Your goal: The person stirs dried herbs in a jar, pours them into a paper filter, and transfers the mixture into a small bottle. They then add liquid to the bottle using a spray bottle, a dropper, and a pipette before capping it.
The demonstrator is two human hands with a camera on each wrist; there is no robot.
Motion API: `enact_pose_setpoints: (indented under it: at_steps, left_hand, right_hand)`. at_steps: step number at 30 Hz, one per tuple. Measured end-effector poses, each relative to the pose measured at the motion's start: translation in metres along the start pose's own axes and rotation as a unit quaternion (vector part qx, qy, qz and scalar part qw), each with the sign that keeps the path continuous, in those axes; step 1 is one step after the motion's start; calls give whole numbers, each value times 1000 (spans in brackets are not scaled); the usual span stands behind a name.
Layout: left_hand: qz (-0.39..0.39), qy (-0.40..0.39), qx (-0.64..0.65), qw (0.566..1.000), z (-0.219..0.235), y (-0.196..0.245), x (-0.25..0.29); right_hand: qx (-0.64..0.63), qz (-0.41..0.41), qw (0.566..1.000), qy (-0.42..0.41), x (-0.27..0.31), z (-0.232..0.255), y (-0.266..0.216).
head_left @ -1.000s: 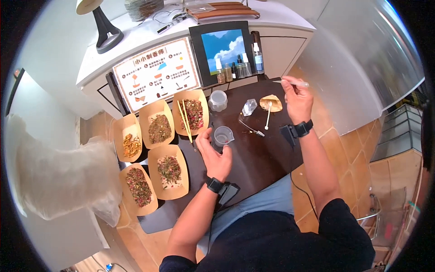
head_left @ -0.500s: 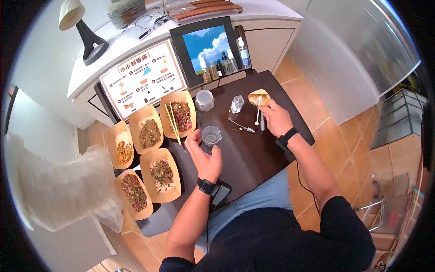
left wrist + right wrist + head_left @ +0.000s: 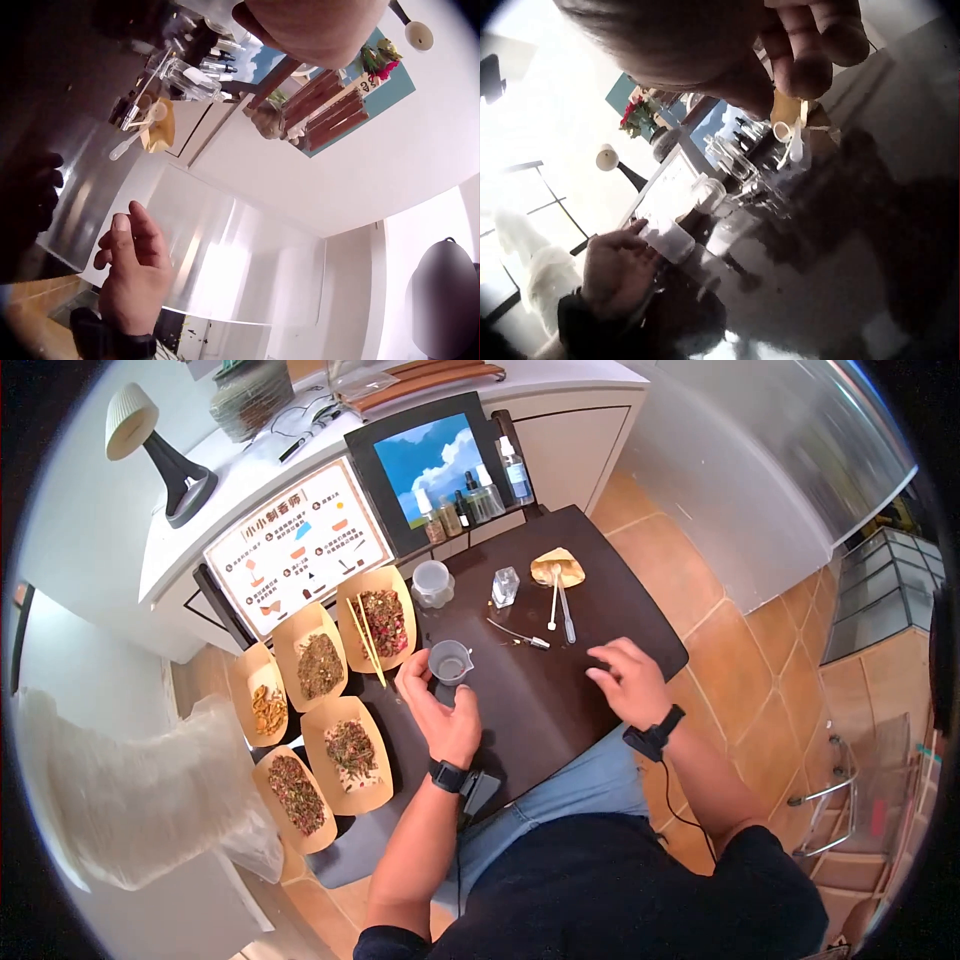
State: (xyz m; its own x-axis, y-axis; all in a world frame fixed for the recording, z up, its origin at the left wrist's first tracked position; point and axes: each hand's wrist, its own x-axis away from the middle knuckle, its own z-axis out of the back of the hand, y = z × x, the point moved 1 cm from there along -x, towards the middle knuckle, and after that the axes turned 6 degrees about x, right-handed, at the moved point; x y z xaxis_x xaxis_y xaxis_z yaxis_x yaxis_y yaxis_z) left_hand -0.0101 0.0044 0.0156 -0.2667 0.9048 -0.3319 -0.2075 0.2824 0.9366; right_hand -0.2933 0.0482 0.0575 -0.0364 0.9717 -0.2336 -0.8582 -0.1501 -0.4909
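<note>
My left hand (image 3: 440,715) curls around a small clear measuring cup (image 3: 451,662) with a spout, fingers on its left side and thumb near the front. In the right wrist view the fingers lie against the wall of the same cup (image 3: 667,238). My right hand (image 3: 632,685) hovers over the right part of the dark table, fingers loosely bent, holding nothing. Beyond it a clear plastic dropper (image 3: 568,618) and a small white spoon (image 3: 553,605) lean on a folded brown paper piece (image 3: 558,567). A glass bottle (image 3: 505,587) and its sprayer top (image 3: 538,643) lie nearby.
Several paper trays of dried herbs fill the table's left side, one tray (image 3: 395,580) bearing yellow sticks (image 3: 366,635). A lidded clear jar (image 3: 432,582) stands behind the cup. Several small bottles (image 3: 464,510) line a rack at the back, beside an instruction sheet (image 3: 297,550).
My right hand has lowered the dropper onto the paper piece beside the spoon, let it go and drawn back toward me. The left hand stays at the cup; the head view has shifted.
</note>
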Motion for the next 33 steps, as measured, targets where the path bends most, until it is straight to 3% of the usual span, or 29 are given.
enact_pose_setpoints:
  at_steps: [2,6,8,10,12,14,17,19,24,30,33]
  left_hand:
    - [-23,-5,-26,999,0,2,1]
    - [-82,13,-34,996,2,20,0]
    - [-152,43,-83,984,6,29,-2]
    - [-157,59,-66,984,5,42,-6]
    - [-169,10,-59,984,2,59,-12]
    - [-179,-38,-69,981,-4,78,-22]
    - [-165,-81,-98,978,-23,89,-50]
    - [-87,-179,-148,969,-42,84,-76]
    - [-8,-281,-245,928,-91,37,-120]
    - [32,-330,-323,887,-115,14,-134]
    - [5,-311,-325,893,-113,5,-134]
  right_hand:
    - [61,83,994,31,-17,-10,-13]
    - [106,85,991,2,-47,-37,-36]
    - [129,92,987,-16,-55,-54,-28]
    - [138,90,986,-30,-55,-60,-25]
    - [149,97,983,-47,-57,-58,-24]
    - [123,122,985,6,-54,-43,-27]
    - [20,74,997,33,-58,-9,-27]
    - [-9,93,991,91,-69,18,-27]
    - [-112,29,987,108,-97,49,-30]
    - [-210,63,967,131,-120,43,-26]
    - [-274,41,956,93,-129,41,-25]
